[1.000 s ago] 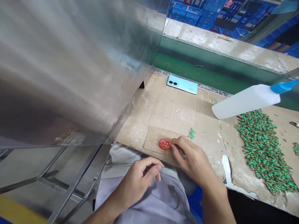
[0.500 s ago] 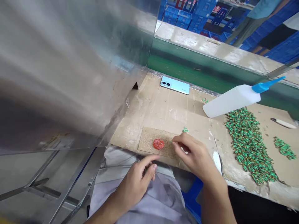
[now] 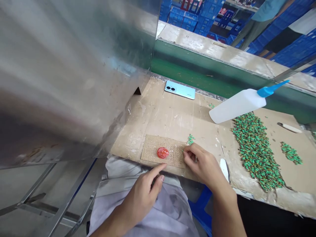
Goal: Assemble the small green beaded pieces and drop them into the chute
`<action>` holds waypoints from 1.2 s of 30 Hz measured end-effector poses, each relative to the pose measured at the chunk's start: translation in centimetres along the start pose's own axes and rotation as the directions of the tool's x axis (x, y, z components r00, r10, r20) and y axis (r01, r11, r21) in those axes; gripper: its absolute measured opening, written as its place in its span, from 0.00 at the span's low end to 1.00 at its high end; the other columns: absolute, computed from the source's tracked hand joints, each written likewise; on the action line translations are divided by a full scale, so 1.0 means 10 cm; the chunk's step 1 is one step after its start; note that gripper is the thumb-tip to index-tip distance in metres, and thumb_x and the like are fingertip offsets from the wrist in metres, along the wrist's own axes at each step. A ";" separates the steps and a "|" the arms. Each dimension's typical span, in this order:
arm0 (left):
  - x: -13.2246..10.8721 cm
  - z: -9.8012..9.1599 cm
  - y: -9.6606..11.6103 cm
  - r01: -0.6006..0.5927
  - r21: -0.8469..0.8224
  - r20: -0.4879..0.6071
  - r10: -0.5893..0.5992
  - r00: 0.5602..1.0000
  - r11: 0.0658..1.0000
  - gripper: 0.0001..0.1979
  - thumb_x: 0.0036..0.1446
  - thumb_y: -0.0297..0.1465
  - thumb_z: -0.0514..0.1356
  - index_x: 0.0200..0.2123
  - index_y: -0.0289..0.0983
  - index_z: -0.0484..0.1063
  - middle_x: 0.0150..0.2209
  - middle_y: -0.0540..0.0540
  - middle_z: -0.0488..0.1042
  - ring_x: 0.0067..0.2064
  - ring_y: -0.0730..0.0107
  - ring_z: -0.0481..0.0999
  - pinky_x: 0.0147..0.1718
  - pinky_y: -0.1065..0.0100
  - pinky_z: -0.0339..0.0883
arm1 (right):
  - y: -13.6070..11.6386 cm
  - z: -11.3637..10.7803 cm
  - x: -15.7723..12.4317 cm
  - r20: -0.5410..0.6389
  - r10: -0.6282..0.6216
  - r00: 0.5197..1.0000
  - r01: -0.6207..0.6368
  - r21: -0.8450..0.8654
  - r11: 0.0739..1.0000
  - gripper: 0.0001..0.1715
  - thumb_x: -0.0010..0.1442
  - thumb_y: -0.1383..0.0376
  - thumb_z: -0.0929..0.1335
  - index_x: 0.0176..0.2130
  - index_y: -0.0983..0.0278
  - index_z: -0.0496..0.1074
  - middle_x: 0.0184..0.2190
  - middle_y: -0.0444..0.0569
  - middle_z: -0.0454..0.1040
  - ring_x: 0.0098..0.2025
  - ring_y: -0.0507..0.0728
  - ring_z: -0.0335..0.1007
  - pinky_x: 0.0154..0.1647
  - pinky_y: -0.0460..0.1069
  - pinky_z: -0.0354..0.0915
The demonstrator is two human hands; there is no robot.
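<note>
A small tan board point(image 3: 150, 149) dotted with tiny specks lies near the table's front edge. On it sits a glossy red blob point(image 3: 163, 152). My right hand point(image 3: 201, 161) is at the board's right end, thumb and forefinger pinched on a tiny green piece point(image 3: 183, 151) that barely shows. Just beyond that hand lies a little cluster of green pieces point(image 3: 191, 139). My left hand point(image 3: 148, 187) hovers over my lap, in front of the board. Its forefinger points toward the board with the thumb apart; the other fingers are curled and partly hidden.
A large heap of green and gold pieces point(image 3: 256, 151) covers the right side, with a smaller pile point(image 3: 291, 153) beyond. A white bottle with blue nozzle point(image 3: 237, 106) leans there. A phone point(image 3: 179, 90) lies at the back. A metal panel point(image 3: 74, 82) walls the left.
The view has shifted slightly to the right. My right hand has come down closer to the board's right end, still pinching. My left hand has hardly moved.
</note>
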State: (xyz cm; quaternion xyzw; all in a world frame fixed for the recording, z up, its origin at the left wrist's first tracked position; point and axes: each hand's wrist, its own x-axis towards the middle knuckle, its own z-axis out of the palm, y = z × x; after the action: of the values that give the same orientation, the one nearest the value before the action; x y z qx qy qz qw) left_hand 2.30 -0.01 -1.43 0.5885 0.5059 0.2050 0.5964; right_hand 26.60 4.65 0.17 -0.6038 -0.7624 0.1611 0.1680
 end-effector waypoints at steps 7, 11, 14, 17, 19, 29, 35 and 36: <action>0.00 0.02 -0.02 -0.006 0.035 -0.008 0.007 1.000 0.999 0.28 0.72 0.40 0.49 0.67 0.33 0.72 0.26 0.49 0.72 0.27 0.64 0.68 0.28 0.66 0.65 | 0.02 0.03 0.05 0.046 0.000 0.999 -0.001 0.016 1.000 0.09 0.67 0.66 0.64 0.35 0.61 0.70 0.29 0.46 0.74 0.27 0.54 0.71 0.31 0.49 0.65; -0.01 0.01 -0.03 0.004 0.030 -0.019 -0.003 1.000 1.000 0.27 0.73 0.40 0.50 0.66 0.34 0.73 0.29 0.47 0.76 0.30 0.63 0.72 0.30 0.66 0.67 | 0.03 0.00 0.05 0.048 0.005 0.999 -0.007 0.041 0.999 0.09 0.67 0.66 0.64 0.34 0.60 0.69 0.29 0.46 0.73 0.26 0.54 0.70 0.30 0.49 0.65; -0.02 0.01 -0.02 0.003 0.024 -0.028 -0.003 1.000 1.000 0.26 0.73 0.40 0.50 0.65 0.35 0.73 0.29 0.47 0.76 0.31 0.63 0.74 0.33 0.65 0.70 | 0.03 -0.04 0.03 0.042 0.010 0.999 -0.013 0.069 0.998 0.09 0.68 0.65 0.63 0.35 0.61 0.69 0.29 0.46 0.73 0.27 0.54 0.71 0.31 0.48 0.66; -0.02 0.01 0.01 -0.016 0.024 -0.032 0.017 0.999 1.000 0.26 0.73 0.40 0.50 0.66 0.35 0.73 0.28 0.47 0.76 0.30 0.63 0.74 0.36 0.64 0.72 | 0.02 -0.05 0.02 0.050 0.009 0.999 -0.014 0.094 0.995 0.09 0.68 0.66 0.63 0.35 0.61 0.70 0.29 0.46 0.73 0.28 0.54 0.71 0.31 0.48 0.67; -0.01 0.02 0.02 -0.028 0.031 -0.032 0.029 0.999 0.999 0.27 0.73 0.40 0.50 0.67 0.35 0.72 0.30 0.47 0.77 0.30 0.63 0.74 0.37 0.64 0.73 | 0.02 -0.05 0.02 0.062 0.009 0.998 -0.015 0.099 0.995 0.09 0.68 0.66 0.63 0.34 0.61 0.69 0.29 0.45 0.72 0.27 0.54 0.70 0.31 0.48 0.67; 0.05 0.05 0.01 -0.065 0.043 -0.028 0.066 0.997 0.997 0.27 0.72 0.36 0.51 0.69 0.33 0.70 0.28 0.48 0.77 0.28 0.64 0.73 0.38 0.63 0.74 | 0.04 -0.08 0.06 0.101 -0.007 0.995 -0.006 0.121 0.993 0.09 0.64 0.68 0.63 0.31 0.60 0.67 0.27 0.44 0.70 0.26 0.53 0.66 0.29 0.48 0.64; 0.04 0.06 0.01 -0.060 0.030 -0.035 0.062 0.997 0.998 0.27 0.73 0.36 0.52 0.69 0.33 0.70 0.31 0.46 0.79 0.29 0.65 0.74 0.37 0.65 0.73 | 0.02 -0.10 0.06 0.106 -0.004 0.994 -0.011 0.141 0.990 0.09 0.65 0.68 0.63 0.32 0.60 0.68 0.28 0.45 0.71 0.27 0.54 0.68 0.30 0.48 0.66; 0.04 0.06 0.00 -0.058 0.020 -0.030 0.058 0.998 0.998 0.27 0.73 0.36 0.52 0.69 0.33 0.69 0.30 0.46 0.79 0.29 0.64 0.74 0.36 0.65 0.73 | 0.01 -0.10 0.06 0.107 -0.006 0.994 -0.010 0.144 0.990 0.09 0.65 0.68 0.63 0.32 0.60 0.68 0.27 0.45 0.71 0.26 0.54 0.67 0.30 0.48 0.65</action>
State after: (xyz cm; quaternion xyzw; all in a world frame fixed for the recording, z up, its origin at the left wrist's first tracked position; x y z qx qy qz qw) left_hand 2.99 -0.01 -1.66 0.6055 0.4996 0.2262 0.5768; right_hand 27.03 5.30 1.01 -0.5814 -0.7560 0.2482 0.1697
